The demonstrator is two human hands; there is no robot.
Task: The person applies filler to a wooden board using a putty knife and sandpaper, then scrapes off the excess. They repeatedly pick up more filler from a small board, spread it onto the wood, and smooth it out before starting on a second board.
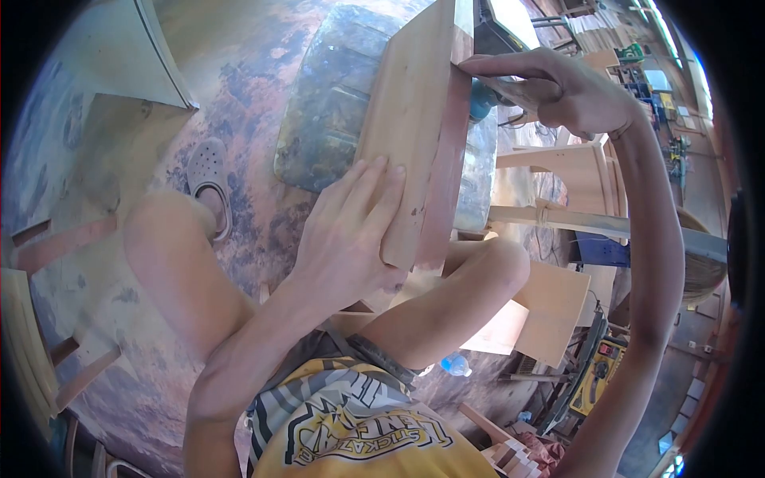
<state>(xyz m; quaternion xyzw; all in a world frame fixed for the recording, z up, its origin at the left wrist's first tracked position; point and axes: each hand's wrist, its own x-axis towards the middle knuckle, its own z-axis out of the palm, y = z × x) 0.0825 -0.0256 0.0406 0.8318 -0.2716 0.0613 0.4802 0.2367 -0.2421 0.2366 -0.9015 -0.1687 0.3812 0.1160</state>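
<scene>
A long wooden piece [406, 119], with a pale broad face and a reddish-brown side, slants across the upper middle of the head view. My left hand [351, 215] grips its near end, fingers along the pale face and thumb out of sight underneath. Toward the far end, my right hand [578, 92] is closed, its index finger stretched to the edge where pale and reddish wood meet. What it pinches, possibly a thin flat piece, cannot be made out. Just behind those fingers shows a teal rounded object [482, 99], partly covered.
A worn translucent sheet [327, 103] lies on the stained floor beyond my knees. To the right are a wooden frame [558, 163], plywood panels [554, 311], a yellow tool case [598, 376] and a plastic bottle [456, 365]. Wooden pieces [68, 243] stand at left.
</scene>
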